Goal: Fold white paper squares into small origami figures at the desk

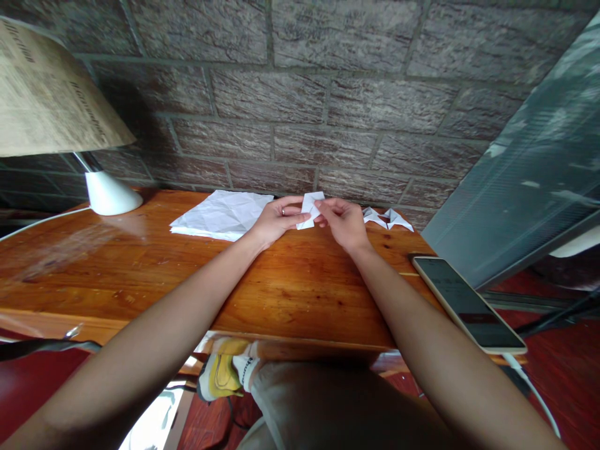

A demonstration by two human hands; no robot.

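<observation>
A small folded piece of white paper (307,205) is held up between my two hands, above the far part of the wooden table. My left hand (279,220) grips its left and lower edge, thumb in front and fingers behind. On the other side my right hand (344,220) pinches it with the thumb laid on its face. To the left of my left hand lies a stack of creased white paper sheets (220,214). Folded white paper pieces (396,220) sit just right of my right hand.
A lamp with a white base (111,194) and a printed shade (51,94) stands at the left. A phone (469,303) with a cable (534,394) lies along the right edge of the wooden table (290,300). Behind rises a brick-patterned wall (328,106).
</observation>
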